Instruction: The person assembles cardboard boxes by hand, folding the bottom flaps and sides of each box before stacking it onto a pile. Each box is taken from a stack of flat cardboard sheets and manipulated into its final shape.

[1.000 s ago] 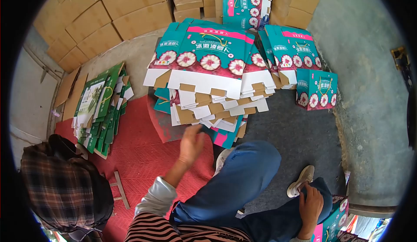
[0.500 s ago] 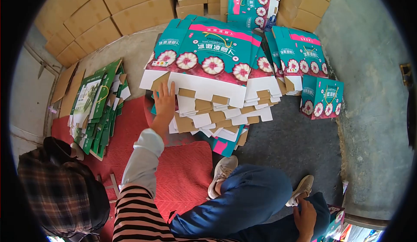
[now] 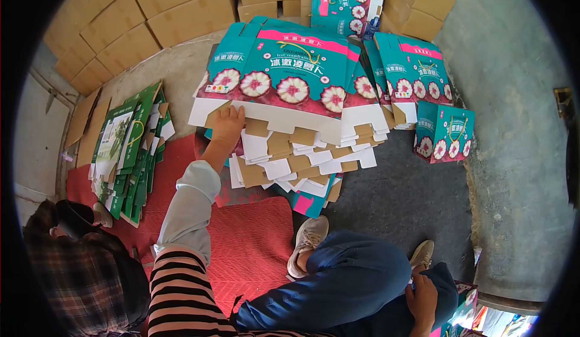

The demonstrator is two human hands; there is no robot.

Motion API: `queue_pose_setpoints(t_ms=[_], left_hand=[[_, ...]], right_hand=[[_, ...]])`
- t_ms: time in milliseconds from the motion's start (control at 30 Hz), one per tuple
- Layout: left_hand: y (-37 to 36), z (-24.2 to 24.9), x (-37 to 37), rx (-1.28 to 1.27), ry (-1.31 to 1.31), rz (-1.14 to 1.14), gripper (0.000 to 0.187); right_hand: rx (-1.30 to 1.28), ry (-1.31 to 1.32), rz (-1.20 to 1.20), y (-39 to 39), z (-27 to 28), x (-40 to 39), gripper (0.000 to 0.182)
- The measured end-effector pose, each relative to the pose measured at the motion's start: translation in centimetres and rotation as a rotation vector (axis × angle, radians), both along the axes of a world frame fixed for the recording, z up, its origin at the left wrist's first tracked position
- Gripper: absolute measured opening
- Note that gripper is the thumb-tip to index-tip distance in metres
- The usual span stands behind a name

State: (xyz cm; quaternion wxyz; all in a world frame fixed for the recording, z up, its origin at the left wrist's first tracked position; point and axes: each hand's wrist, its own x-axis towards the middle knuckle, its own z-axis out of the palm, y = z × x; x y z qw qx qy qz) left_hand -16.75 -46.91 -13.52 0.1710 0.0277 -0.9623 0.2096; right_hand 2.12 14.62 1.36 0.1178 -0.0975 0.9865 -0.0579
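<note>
Overall, brown boxes [image 3: 184, 29]: stood stacked across the back.
Grey wall [image 3: 516, 155]: ran up the right side.
Red mat [image 3: 257, 237]: lay under and beside the left arm, its surface creased.
Dark floor covering [image 3: 411, 174]: spread to the right of the mat.
Main pile of teal cartons [image 3: 290, 74]: lay flat in front of the person, printed faces upward, with white and brown flaps fanned toward the feet.
Blue trousers [image 3: 338, 270]: covered the bent legs.
Plaid cloth [image 3: 78, 276]: showed at the lower left beside black fabric.
Green cartons [image 3: 130, 149]: lay in an uneven flat pile, left of the teal ones.
Second teal pile [image 3: 417, 74]: leaned just right of the main pile.
Small teal box [image 3: 446, 132]: stood near the wall, a yellow cord on its face.
Left hand [image 3: 227, 125]: reached to the near left edge of the main pile, fingers bent against the top carton's white flap [image 3: 284, 118]; whether they pinched it could not be told.
Right hand [image 3: 422, 301]: rested on the trousers at the lower right, fingers loosely curled; whether they held anything could not be told.
</note>
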Motion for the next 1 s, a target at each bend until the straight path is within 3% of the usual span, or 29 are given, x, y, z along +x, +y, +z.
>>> queue_pose_setpoints(t_ms=[167,267,333,467,533,667,800,900,933,1000], left_hand=[[5.7,4.4,2.7,0.125,0.036,-0.283,0.012],[9.9,8.1,3.4,0.284,0.055,-0.516,0.011],[12.3,10.9,3.1,0.329,0.12,-0.67,0.011],[16.9,18.4,2.6,0.353,0.128,-0.713,0.011],[18.9,21.3,2.2,0.37,0.176,-0.727,0.011],[22.8,26.0,0.9,0.341,0.271,-0.71,0.007],[27.7,30.4,0.1,0.349,0.319,-0.721,0.006],[30.9,32.0,0.0,0.365,0.365,-0.76,0.006],[31.8,32.1,0.3,0.374,0.361,-0.763,0.006],[33.8,32.5,1.0,0.394,0.346,-0.789,0.006]], right_hand=[[-0.006,0.013,-0.006,-0.2,0.4,0.0,0.035],[-0.252,0.099,0.014,0.3,0.3,-0.9,0.037],[-0.525,0.125,-0.137,-0.5,0.6,-2.1,0.038],[-0.846,0.019,-0.223,-0.9,1.1,-6.7,0.045],[-1.01,-0.198,-0.213,-3.1,3.0,-9.1,0.048],[-1.052,-0.432,-0.066,-9.3,6.8,-13.1,0.069],[-1.29,-0.335,-0.196,-14.2,10.5,-15.5,0.082],[-1.504,-0.167,-0.327,-14.4,11.2,-15.4,0.074],[-1.537,-0.094,-0.34,-13.7,11.5,-15.0,0.06],[-1.556,-0.051,-0.353,-11.1,10.9,-14.7,0.054]])
